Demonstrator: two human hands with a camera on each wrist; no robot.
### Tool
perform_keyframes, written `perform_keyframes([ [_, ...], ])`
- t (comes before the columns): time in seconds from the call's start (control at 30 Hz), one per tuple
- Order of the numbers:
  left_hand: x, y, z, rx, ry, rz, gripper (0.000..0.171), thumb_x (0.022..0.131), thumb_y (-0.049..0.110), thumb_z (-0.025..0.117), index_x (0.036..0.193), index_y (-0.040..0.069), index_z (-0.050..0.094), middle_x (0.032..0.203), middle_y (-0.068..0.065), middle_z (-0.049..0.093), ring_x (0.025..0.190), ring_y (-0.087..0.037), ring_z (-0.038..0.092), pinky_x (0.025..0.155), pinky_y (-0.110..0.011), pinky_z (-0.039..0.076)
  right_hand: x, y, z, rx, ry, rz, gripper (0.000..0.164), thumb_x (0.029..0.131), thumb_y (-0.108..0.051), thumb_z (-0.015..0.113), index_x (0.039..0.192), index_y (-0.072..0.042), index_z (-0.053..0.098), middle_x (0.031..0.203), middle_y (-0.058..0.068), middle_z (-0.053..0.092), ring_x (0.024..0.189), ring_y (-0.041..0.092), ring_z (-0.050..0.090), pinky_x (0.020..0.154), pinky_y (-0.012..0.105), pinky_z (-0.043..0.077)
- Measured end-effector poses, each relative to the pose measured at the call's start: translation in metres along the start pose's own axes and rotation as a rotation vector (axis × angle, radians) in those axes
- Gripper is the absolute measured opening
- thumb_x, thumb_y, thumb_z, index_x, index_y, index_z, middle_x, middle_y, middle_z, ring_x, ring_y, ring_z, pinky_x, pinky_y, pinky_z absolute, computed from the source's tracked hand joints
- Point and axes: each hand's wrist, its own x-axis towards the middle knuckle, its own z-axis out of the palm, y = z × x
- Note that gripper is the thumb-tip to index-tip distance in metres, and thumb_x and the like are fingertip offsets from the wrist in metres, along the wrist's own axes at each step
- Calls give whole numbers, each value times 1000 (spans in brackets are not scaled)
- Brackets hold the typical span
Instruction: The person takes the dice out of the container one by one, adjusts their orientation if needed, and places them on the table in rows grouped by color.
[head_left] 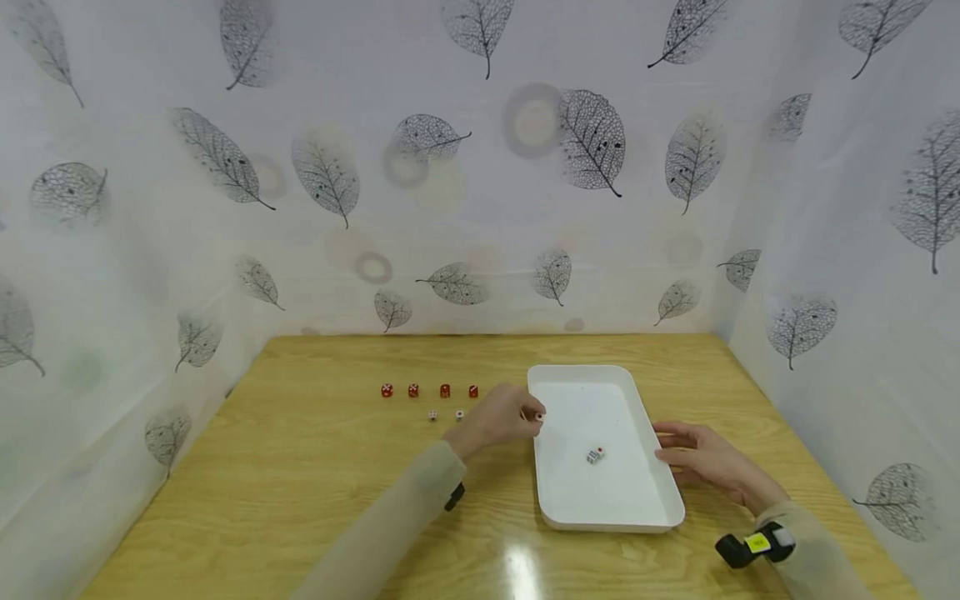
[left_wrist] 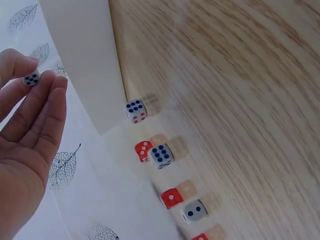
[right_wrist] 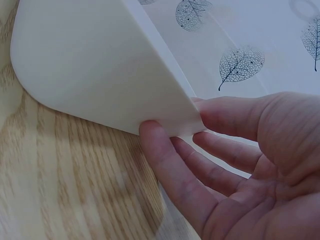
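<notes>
My left hand (head_left: 497, 421) pinches a white die (left_wrist: 31, 78) between thumb and fingers, over the left rim of a white tray (head_left: 555, 492). Dark pips show on the held die in the left wrist view. A small cluster of white dice (head_left: 594, 457) lies on the tray floor. At the tray's right side, my right hand (head_left: 708, 460) holds the wall, thumb at the rim and fingers against the outside. The right wrist view shows these fingertips (right_wrist: 150, 127) touching the tray wall (right_wrist: 95, 65).
Left of the tray, several red dice (head_left: 413, 390) form a row on the wooden table (head_left: 315, 467). In front of them stand white dice (head_left: 432, 415); the left wrist view shows another white die (left_wrist: 135, 111) near the tray. A leaf-patterned curtain (head_left: 480, 208) surrounds the table's back and sides.
</notes>
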Motion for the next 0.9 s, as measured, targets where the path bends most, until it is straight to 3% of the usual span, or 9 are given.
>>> perform_keyframes([
  [0.17,-4,-10,-4,-17,36,8,18,86,6,66,102,3,75,92,0,73,79,-3,62,72,-16,51,0,0,1,2,12,15,72,95,-17,65,149,8,25,141,37,38,106,24,63,83,42,58],
  [0.47,-18,-23,-24,-36,66,-57,13,88,10,66,98,5,73,86,3,69,77,-6,60,72,-22,51,0,-1,1,1,9,8,71,96,-15,62,149,9,23,141,38,37,106,25,63,83,43,58],
  [0.9,-46,-64,-44,-66,181,-117,14,84,7,67,97,3,72,86,1,68,78,-9,60,73,-25,53,-2,-5,3,-6,20,17,71,96,-15,62,150,9,23,141,39,37,106,26,63,83,43,58],
])
